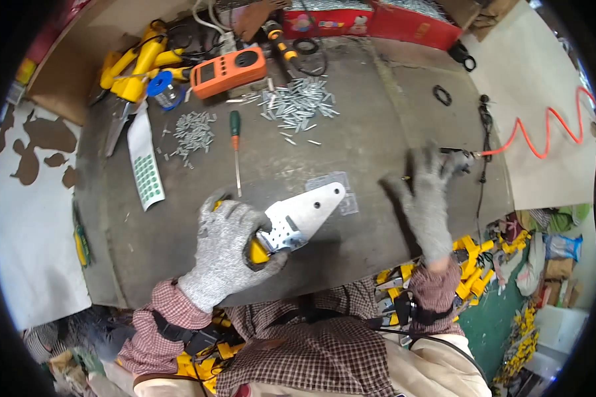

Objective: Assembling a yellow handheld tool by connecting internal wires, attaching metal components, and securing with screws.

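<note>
In my gloved left hand (228,248) is a pipe welding iron with a yellow handle and a flat, tapered silver plate (306,206). The fingers wrap round its handle, and the plate, which has two holes, points away to the right. Under the plate's tip lies a small clear plastic bag (348,204). My gloved right hand (427,198) reaches to the right with thumb and fingers spread. Its fingertips are at a dark air tool (458,159) joined to a red coiled hose (548,135); whether they touch it is hard to tell.
Two piles of metal pins, a smaller one (193,132) and a larger one (301,104), lie beyond a green-handled screwdriver (236,132). An orange multimeter (228,71), solder spool (164,91) and sticker sheet (144,159) are far left. Yellow tool parts (473,264) sit below the table at right.
</note>
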A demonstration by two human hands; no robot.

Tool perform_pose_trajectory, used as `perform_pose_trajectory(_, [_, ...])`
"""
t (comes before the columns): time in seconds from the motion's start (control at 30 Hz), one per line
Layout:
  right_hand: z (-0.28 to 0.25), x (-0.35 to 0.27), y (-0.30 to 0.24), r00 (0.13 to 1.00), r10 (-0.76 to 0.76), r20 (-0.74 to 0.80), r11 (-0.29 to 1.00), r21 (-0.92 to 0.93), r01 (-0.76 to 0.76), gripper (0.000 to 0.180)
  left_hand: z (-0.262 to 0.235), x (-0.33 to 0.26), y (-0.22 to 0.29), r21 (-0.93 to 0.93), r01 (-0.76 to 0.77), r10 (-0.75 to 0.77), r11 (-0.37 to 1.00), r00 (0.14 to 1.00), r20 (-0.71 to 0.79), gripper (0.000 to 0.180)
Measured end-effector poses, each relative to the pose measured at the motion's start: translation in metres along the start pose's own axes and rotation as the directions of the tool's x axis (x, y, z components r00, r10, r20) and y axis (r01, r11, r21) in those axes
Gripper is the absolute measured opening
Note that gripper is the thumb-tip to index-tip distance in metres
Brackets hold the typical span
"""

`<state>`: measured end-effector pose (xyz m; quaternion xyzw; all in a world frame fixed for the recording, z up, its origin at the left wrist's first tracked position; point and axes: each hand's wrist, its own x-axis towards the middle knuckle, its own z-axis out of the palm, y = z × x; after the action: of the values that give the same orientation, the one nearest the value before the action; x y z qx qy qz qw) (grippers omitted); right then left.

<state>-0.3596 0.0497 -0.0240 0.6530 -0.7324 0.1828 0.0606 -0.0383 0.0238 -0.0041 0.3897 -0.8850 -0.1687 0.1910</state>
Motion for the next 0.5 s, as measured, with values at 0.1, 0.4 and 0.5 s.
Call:
perform_pose_trajectory(0.1, [-0.015, 0.005, 0.035, 0.992, -0.113, 0.054, 0.994, 0.014, 0.112, 0.037, -0.004, 0.001, -0.001, 0.041, 0.019, -0.019, 0.999, 1.000, 0.003, 0.046])
perform_pose_trajectory(0.4, [0.020, 0.049, 0.082, 0.903, 0.429, -0.035, 0.902, -0.043, -0.430, 0.054, 0.000, 0.004, 0.000, 0.021, 0.061, -0.061, 0.998, 0.997, 0.045, 0.044])
perform_pose_trajectory(0.5, [0.008, 0.038, 0.048, 0.795, 0.564, 0.223, 0.171, 0.910, -0.377, 0.053, 0.006, 0.005, -0.006, 0.020, -0.029, 0.030, 0.999, 0.999, -0.023, 0.046])
